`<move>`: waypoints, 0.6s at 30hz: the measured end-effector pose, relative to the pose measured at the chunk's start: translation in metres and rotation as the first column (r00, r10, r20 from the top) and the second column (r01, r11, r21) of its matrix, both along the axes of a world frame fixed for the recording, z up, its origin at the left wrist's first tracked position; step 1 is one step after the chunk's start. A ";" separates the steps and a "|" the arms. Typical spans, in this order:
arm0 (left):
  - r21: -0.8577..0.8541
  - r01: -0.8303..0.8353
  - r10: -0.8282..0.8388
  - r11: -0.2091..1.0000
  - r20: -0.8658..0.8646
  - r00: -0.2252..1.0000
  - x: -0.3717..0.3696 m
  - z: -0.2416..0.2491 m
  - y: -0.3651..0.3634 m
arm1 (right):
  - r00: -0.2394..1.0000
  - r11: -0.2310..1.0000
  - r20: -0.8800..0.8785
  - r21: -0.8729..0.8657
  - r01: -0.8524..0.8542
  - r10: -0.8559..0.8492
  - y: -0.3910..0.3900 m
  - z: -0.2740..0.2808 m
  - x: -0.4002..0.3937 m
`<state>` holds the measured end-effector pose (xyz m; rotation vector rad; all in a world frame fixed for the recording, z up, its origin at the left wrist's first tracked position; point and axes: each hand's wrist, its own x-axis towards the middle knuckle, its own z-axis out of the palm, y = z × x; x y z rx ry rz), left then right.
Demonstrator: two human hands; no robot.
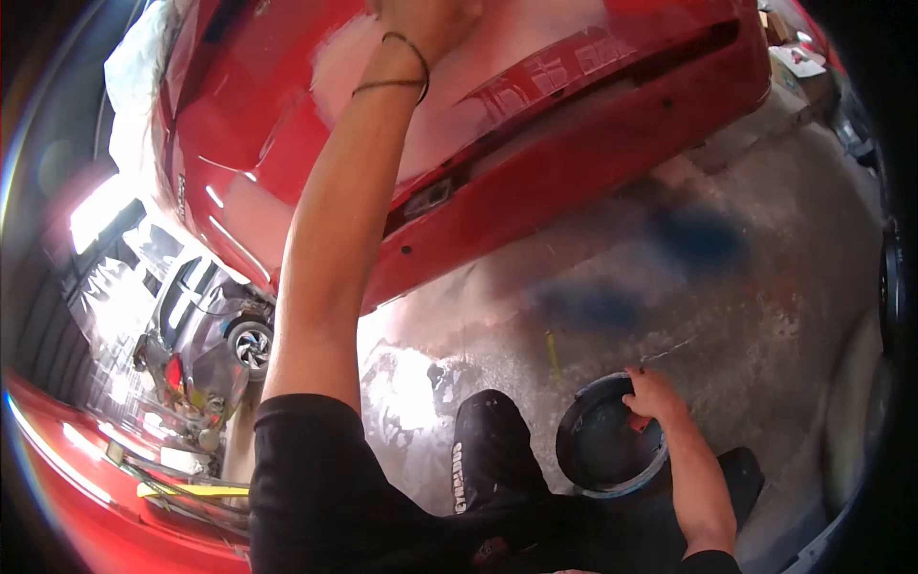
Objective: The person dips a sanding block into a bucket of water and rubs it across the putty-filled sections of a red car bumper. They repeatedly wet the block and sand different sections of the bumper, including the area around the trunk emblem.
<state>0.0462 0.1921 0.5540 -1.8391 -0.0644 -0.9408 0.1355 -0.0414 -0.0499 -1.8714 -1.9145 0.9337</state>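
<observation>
My left hand [428,27] is at the upper edge of the view, against the red car's body panel [564,48]. Its fingers are cut off or hidden, and a dark band circles the wrist. Around it the panel has a dull, pinkish patch [344,72]. Down at the right, my right hand [652,394] is at the far rim of a round black bucket [566,442]. Its fingers are curled about a small red object [639,422], whose kind I cannot make out. The bucket's inside looks dark and wet.
Beneath me is a stained concrete floor [478,325] with wet shine and blue smudges. White sheeting [139,105] covers the car's left side. Another car with a visible wheel [251,344] stands at left, near a red panel [72,478]. Boxes [798,62] sit at upper right.
</observation>
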 end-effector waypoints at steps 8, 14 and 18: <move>0.030 -0.100 0.102 0.995 -0.038 0.994 -0.058 -0.029 0.009 | 0.998 0.999 0.035 0.021 -0.047 0.046 0.000 0.009 0.013; 0.028 -0.021 0.021 0.999 -0.021 1.000 0.004 0.007 0.000 | 0.999 0.999 0.034 0.043 -0.002 0.000 0.004 -0.006 0.004; 0.036 -0.113 0.112 0.993 0.025 0.993 -0.062 -0.040 0.014 | 1.000 1.000 0.028 0.017 -0.003 0.002 -0.001 0.006 0.005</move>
